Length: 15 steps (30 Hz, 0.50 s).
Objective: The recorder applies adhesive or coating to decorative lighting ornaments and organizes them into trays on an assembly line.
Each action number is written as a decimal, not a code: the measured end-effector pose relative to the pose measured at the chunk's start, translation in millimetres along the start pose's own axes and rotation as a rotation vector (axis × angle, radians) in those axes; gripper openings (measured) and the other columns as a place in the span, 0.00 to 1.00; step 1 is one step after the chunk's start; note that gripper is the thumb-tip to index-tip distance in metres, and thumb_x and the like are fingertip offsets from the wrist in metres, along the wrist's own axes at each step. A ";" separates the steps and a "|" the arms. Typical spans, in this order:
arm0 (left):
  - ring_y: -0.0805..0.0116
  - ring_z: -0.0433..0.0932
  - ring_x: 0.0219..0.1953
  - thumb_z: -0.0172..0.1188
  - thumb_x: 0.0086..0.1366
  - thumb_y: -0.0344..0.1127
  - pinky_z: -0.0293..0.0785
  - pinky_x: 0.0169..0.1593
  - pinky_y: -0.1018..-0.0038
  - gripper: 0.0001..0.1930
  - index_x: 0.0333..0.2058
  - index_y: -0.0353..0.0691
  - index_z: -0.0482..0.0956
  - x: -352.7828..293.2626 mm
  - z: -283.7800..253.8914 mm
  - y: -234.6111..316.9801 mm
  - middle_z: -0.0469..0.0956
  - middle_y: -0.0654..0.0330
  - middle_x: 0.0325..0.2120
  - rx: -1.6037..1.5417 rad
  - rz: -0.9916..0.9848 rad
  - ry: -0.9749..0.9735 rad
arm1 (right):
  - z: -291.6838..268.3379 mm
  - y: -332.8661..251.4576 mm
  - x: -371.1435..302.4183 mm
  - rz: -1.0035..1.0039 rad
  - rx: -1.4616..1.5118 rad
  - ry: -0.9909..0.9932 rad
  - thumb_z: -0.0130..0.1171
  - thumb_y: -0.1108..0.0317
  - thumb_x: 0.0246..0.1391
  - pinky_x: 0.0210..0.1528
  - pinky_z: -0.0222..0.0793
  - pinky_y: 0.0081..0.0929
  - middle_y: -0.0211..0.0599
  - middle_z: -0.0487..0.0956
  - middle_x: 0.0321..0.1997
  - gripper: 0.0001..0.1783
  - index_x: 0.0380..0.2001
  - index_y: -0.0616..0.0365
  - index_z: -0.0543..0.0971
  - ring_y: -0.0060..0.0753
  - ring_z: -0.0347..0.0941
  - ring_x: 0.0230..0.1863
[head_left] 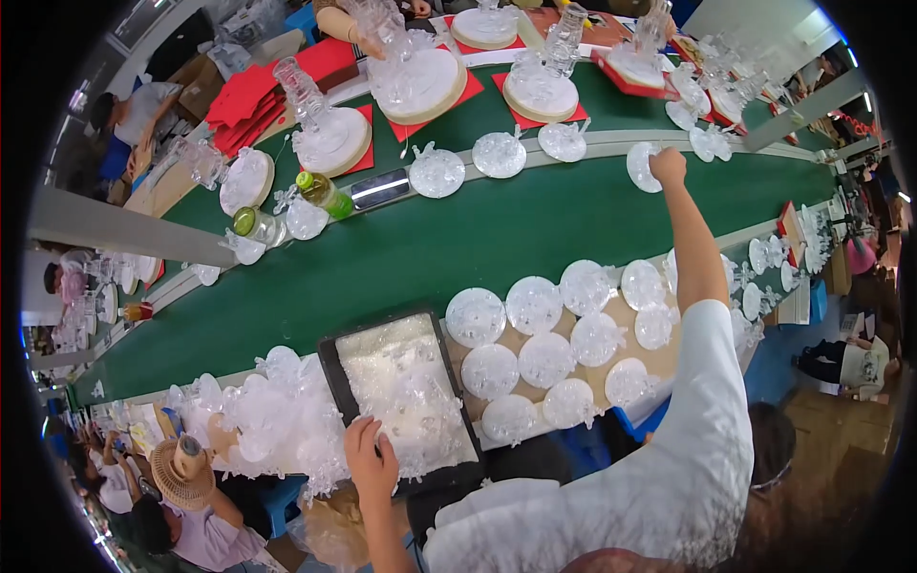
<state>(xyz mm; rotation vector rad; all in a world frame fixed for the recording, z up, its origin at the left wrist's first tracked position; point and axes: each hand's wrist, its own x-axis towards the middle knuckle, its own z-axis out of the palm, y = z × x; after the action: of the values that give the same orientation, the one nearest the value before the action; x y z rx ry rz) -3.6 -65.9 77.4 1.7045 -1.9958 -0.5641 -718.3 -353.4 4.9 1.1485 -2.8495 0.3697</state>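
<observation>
My right hand (671,168) reaches far across to the other side of the green belt. Its fingers are closed at the edge of a round, whitish clear disc (641,166). Close to my body, my left hand (371,458) rests by the near left rim of a black tray (330,367). The fingers of that hand are stretched out and the thumb stands apart, with nothing visible held. Pale, glittery granules (387,349) fill the tray, and clear pieces lie among them. Right of the tray, several similar discs (533,305) sit in rows on a brown board (507,348).
A heap of clear pieces (260,420) lies left of the tray. Along the belt's far ledge are a phone (380,189), a green-capped bottle (325,195) and more discs (499,155). Clear tiered pieces on white round bases (420,88) stand beyond, several on red squares. People sit around the line.
</observation>
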 end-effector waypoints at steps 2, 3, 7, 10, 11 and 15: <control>0.45 0.73 0.48 0.56 0.57 0.21 0.68 0.55 0.58 0.12 0.41 0.32 0.77 0.9 0.4 6.3 0.76 0.47 0.44 0.038 -0.004 -0.025 | 14.2 -1.7 17.8 -0.050 -0.032 0.012 0.64 0.61 0.47 0.47 0.75 0.48 0.58 0.81 0.41 0.17 0.34 0.65 0.82 0.58 0.79 0.45; 0.45 0.73 0.48 0.56 0.57 0.21 0.69 0.55 0.57 0.12 0.41 0.32 0.76 1.6 3.0 7.8 0.75 0.47 0.44 0.071 -0.010 -0.050 | 19.9 -2.0 26.7 -0.102 -0.069 0.026 0.64 0.62 0.48 0.47 0.75 0.50 0.58 0.81 0.41 0.16 0.34 0.65 0.81 0.58 0.78 0.45; 0.45 0.73 0.47 0.56 0.56 0.20 0.69 0.53 0.57 0.12 0.41 0.33 0.76 1.0 9.2 11.5 0.75 0.48 0.44 0.107 -0.012 -0.088 | 44.2 -18.0 46.5 -0.207 -0.064 -0.040 0.66 0.62 0.46 0.47 0.74 0.50 0.57 0.81 0.40 0.17 0.36 0.63 0.80 0.61 0.77 0.45; 0.45 0.73 0.47 0.56 0.56 0.20 0.70 0.52 0.57 0.12 0.40 0.33 0.76 7.4 13.5 16.1 0.75 0.48 0.43 0.158 -0.009 -0.115 | 58.2 -23.6 67.4 -0.304 -0.053 -0.048 0.66 0.66 0.45 0.46 0.73 0.52 0.56 0.81 0.39 0.16 0.36 0.63 0.79 0.62 0.77 0.44; 0.44 0.73 0.47 0.56 0.56 0.20 0.70 0.52 0.57 0.13 0.41 0.33 0.76 9.4 16.0 15.7 0.75 0.48 0.43 0.151 -0.022 -0.127 | 62.6 -24.9 74.9 -0.332 -0.077 -0.060 0.66 0.67 0.44 0.46 0.73 0.53 0.56 0.81 0.38 0.15 0.35 0.63 0.79 0.62 0.77 0.43; 0.44 0.73 0.48 0.56 0.56 0.20 0.69 0.53 0.56 0.14 0.43 0.33 0.75 15.2 20.5 13.1 0.75 0.47 0.44 0.158 -0.026 -0.157 | 66.5 -30.3 82.5 -0.435 -0.020 -0.034 0.64 0.69 0.43 0.47 0.73 0.53 0.57 0.81 0.38 0.14 0.35 0.60 0.79 0.63 0.77 0.43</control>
<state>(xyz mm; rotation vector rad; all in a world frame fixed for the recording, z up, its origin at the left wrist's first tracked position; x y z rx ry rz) -28.1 -78.6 69.4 1.8312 -2.1821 -0.5781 -754.1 -446.2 -42.6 1.7266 -2.5183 0.2950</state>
